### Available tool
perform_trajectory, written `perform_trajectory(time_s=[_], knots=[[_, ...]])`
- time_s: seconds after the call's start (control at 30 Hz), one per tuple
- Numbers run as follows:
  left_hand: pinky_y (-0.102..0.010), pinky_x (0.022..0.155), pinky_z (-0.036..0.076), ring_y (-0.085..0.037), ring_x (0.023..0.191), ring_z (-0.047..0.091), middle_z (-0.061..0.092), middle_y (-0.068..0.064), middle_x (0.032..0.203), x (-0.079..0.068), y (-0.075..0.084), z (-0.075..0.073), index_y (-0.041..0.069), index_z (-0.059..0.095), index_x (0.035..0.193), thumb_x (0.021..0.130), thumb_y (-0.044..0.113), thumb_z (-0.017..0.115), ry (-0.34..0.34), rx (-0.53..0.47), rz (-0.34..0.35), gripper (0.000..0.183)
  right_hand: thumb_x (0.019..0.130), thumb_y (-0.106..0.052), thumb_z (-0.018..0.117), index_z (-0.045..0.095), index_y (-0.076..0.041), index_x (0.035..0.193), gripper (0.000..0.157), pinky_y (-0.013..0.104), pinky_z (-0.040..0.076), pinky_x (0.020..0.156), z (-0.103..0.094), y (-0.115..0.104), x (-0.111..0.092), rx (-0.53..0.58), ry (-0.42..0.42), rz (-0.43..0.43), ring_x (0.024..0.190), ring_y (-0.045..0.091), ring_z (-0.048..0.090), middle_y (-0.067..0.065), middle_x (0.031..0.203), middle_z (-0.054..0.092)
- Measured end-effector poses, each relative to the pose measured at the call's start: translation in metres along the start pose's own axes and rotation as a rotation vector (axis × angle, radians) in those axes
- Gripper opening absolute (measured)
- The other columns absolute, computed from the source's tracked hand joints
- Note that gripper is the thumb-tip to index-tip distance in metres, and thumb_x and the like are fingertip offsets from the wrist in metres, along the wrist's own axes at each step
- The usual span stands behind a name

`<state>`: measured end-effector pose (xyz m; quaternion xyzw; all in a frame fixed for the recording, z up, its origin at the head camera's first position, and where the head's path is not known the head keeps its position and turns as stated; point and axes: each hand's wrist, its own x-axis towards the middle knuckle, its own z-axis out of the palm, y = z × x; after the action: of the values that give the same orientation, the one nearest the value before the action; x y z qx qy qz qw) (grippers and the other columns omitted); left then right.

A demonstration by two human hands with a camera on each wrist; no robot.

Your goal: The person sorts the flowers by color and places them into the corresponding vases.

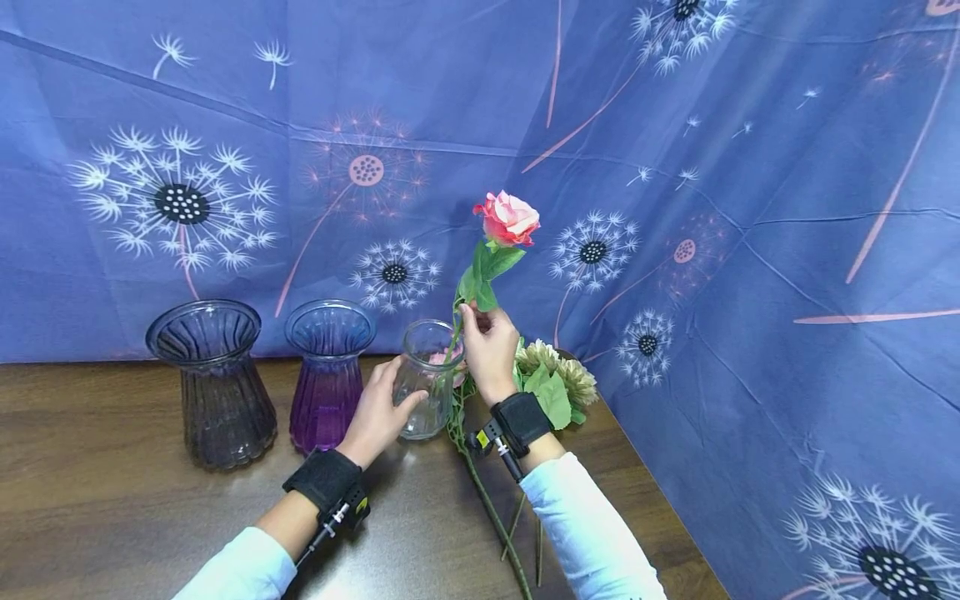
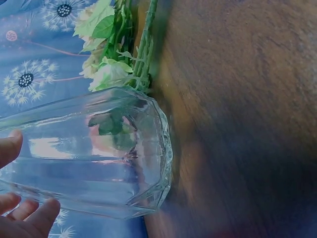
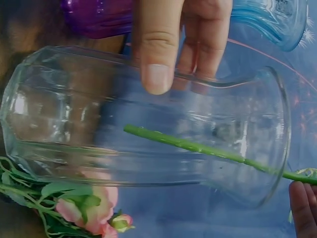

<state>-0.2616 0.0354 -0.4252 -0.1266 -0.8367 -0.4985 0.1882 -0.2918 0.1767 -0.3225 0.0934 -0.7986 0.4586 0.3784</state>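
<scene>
A clear glass vase (image 1: 429,398) stands on the wooden table, and my left hand (image 1: 381,414) holds its side, thumb on the near side. The right wrist view shows that thumb (image 3: 158,64) against the glass, fingers on the other side. My right hand (image 1: 491,354) pinches the stem of a pink artificial rose (image 1: 510,218) just under its leaves, beside the vase's rim. The rose is upright, its bloom above the hand. Through the glass, the cut end of the green stem (image 3: 183,143) hangs inside the vase, above the bottom.
A dark grey fluted vase (image 1: 225,408) and a purple-blue one (image 1: 326,396) stand to the left. Right of the clear vase lie pale artificial flowers (image 1: 577,382), a pink flower (image 3: 89,206) and long stems (image 1: 491,508) reaching toward the near edge. A blue dandelion-print cloth (image 1: 450,75) hangs behind and right.
</scene>
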Motion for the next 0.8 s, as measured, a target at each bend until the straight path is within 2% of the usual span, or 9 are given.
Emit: perform_trajectory(time_s=[0.23,0.37,0.57,0.8], knots=[[-0.05,0.1,0.044,-0.039,0.114,0.053,0.05,-0.027,0.127,-0.001,-0.001,0.0,-0.008,0.043,0.133,0.08,0.019,0.073,0.004,0.006,0.004,0.067,0.088,-0.015,0.065,0.066,0.003,0.087,0.017,0.026,0.056,0.059,0.001,0.005,-0.006,0.002,-0.007,0.018,0.066,0.026,0.065,0.017,0.077,0.067],[-0.05,0.099,0.045,-0.039,0.112,0.053,0.05,-0.027,0.126,-0.002,-0.002,0.001,-0.008,0.043,0.132,0.08,0.019,0.074,0.014,0.006,0.014,0.066,0.087,-0.016,0.065,0.065,0.003,0.083,0.019,0.028,0.056,0.06,0.002,0.006,-0.009,-0.045,-0.009,0.012,0.066,0.026,0.065,0.016,0.076,0.066],[-0.05,0.099,0.044,-0.039,0.113,0.053,0.051,-0.027,0.125,-0.002,-0.004,0.002,-0.008,0.044,0.132,0.08,0.019,0.074,0.023,0.001,0.017,0.066,0.085,-0.013,0.066,0.068,0.002,0.093,0.017,0.028,0.057,0.063,0.001,0.005,-0.012,-0.041,-0.021,0.023,0.068,0.025,0.065,0.015,0.08,0.066],[-0.05,0.1,0.044,-0.04,0.114,0.053,0.05,-0.027,0.126,-0.002,-0.002,0.002,-0.008,0.043,0.132,0.08,0.018,0.073,0.019,0.006,0.026,0.066,0.084,-0.014,0.068,0.067,0.003,0.092,0.019,0.029,0.058,0.059,0.001,0.008,-0.012,-0.081,-0.005,-0.018,0.065,0.025,0.066,0.016,0.077,0.066]])
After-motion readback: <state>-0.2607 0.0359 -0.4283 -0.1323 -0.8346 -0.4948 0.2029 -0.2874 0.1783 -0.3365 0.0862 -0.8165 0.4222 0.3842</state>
